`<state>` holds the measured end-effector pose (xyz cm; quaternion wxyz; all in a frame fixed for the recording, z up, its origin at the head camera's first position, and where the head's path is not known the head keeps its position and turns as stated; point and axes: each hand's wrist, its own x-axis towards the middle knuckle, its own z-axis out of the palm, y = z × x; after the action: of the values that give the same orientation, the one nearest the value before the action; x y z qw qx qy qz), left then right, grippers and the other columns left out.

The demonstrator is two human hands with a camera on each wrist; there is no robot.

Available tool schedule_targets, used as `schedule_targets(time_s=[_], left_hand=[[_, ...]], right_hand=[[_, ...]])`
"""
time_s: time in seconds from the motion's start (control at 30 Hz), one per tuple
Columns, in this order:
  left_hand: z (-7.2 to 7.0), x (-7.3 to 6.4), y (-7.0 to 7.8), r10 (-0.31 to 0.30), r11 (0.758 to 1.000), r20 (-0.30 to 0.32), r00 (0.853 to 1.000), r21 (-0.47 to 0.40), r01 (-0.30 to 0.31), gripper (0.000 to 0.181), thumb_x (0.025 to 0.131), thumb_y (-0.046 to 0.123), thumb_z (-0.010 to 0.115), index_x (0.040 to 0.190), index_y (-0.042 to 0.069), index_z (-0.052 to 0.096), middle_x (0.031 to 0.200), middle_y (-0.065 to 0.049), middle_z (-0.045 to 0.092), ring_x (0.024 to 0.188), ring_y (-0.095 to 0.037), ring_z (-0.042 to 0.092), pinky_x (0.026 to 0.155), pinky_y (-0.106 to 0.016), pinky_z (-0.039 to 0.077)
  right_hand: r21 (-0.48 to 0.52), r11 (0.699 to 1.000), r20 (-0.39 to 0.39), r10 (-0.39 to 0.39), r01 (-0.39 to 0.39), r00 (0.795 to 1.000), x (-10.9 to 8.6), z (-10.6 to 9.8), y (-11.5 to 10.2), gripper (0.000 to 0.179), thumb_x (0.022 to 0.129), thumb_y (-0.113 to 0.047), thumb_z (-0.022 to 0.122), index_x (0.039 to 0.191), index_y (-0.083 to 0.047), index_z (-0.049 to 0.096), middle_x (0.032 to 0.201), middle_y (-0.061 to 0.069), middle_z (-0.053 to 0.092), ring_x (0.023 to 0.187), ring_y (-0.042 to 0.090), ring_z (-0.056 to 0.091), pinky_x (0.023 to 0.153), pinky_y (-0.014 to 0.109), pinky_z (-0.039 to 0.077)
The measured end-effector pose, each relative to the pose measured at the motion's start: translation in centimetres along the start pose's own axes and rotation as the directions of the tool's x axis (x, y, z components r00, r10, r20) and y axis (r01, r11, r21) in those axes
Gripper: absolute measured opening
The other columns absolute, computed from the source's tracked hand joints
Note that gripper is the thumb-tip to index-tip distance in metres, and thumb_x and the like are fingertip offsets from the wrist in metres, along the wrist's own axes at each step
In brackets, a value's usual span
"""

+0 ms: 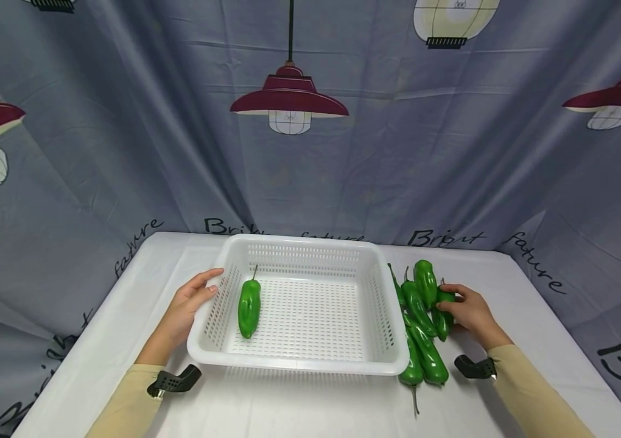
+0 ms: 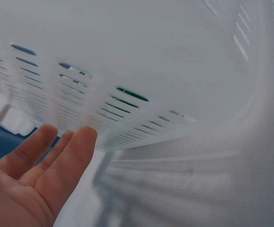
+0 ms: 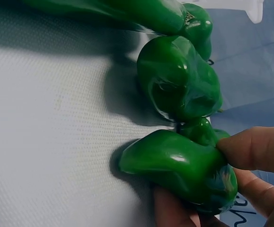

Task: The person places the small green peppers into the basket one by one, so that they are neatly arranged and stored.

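A white perforated plastic basket [image 1: 299, 365] stands on the table, with one long green pepper [image 1: 249, 308] lying inside near its left wall. At the basket's left side is my left hand [image 1: 184, 310], its fingers extended along the outer wall; in the left wrist view the fingertips [image 2: 85, 137] are at the slotted wall. My right hand [image 1: 473, 313] pinches a glossy green pepper [image 3: 174, 158] between thumb and fingers, at the right edge of a pile. Several more green peppers [image 1: 432, 356] lie in that pile, right beside the basket.
A white cloth covers the table [image 1: 288, 407]. Behind and around it hangs a blue-grey curtain [image 1: 310, 176] printed with lamps and lettering. Each wrist carries a small black device, one on the left [image 1: 175, 380] and one on the right [image 1: 476, 367].
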<state>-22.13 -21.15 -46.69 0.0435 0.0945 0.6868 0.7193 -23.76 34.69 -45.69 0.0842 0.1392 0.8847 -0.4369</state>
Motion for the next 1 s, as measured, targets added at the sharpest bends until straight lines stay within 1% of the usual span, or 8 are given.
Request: schedule_targets(time_s=[0.13,0.3,0.6,0.8,0.9,1.0], left_hand=[[0.1,0.0,0.0,0.001,1.000,0.000,1.000,0.004,-0.001,0.047,0.103,0.024,0.049,0.145,0.005,0.038,0.129,0.010,0.052,0.105,-0.008,0.064,0.084,-0.029,0.060],[0.2,0.0,0.0,-0.004,1.000,-0.006,1.000,0.012,0.004,0.047,0.103,0.025,0.048,0.145,0.005,0.038,0.130,0.009,0.052,0.105,-0.007,0.064,0.084,-0.029,0.060],[0.3,-0.1,0.1,-0.016,1.000,-0.012,1.000,0.018,0.016,0.048,0.103,0.026,0.048,0.146,0.006,0.038,0.135,0.002,0.048,0.107,-0.007,0.063,0.085,-0.028,0.059],[0.2,0.0,0.1,-0.017,0.999,-0.017,1.000,0.039,0.018,0.048,0.103,0.027,0.049,0.146,0.008,0.038,0.140,-0.004,0.045,0.107,-0.005,0.063,0.086,-0.028,0.059],[0.1,0.0,0.2,-0.018,0.999,-0.022,1.000,0.047,0.019,0.048,0.103,0.028,0.049,0.145,0.009,0.039,0.141,-0.003,0.045,0.108,-0.004,0.062,0.086,-0.027,0.059],[0.0,-0.1,0.3,-0.017,0.998,-0.028,0.999,0.055,0.018,0.047,0.103,0.029,0.049,0.145,0.010,0.040,0.139,0.001,0.046,0.108,-0.004,0.062,0.086,-0.027,0.059]], right_hand=[[0.020,1.000,-0.001,0.008,-0.008,1.000,-0.1,-0.1,0.1,0.062,0.091,-0.012,0.059,0.146,0.002,0.035,0.146,0.041,0.027,0.115,0.046,0.053,0.072,0.039,0.061],[0.037,0.999,-0.002,0.004,-0.004,1.000,-0.1,-0.2,0.4,0.062,0.092,-0.012,0.058,0.147,0.002,0.033,0.146,0.040,0.028,0.114,0.045,0.054,0.072,0.038,0.061],[0.052,0.999,-0.002,0.010,-0.010,1.000,0.0,-0.3,0.9,0.062,0.094,-0.014,0.057,0.148,0.001,0.031,0.146,0.040,0.028,0.115,0.045,0.054,0.072,0.039,0.061],[0.075,0.997,0.024,-0.013,0.011,1.000,-0.3,-0.6,1.0,0.061,0.095,-0.013,0.056,0.148,0.002,0.030,0.146,0.039,0.028,0.110,0.040,0.058,0.073,0.038,0.061],[0.081,0.996,0.034,-0.032,0.029,0.999,-0.6,-1.0,0.8,0.062,0.096,-0.014,0.056,0.149,0.002,0.029,0.146,0.039,0.027,0.110,0.038,0.058,0.074,0.038,0.061],[0.084,0.995,0.038,-0.053,0.050,0.998,-1.1,-1.6,0.2,0.063,0.096,-0.016,0.056,0.150,0.000,0.028,0.147,0.039,0.026,0.112,0.036,0.057,0.075,0.039,0.061]])
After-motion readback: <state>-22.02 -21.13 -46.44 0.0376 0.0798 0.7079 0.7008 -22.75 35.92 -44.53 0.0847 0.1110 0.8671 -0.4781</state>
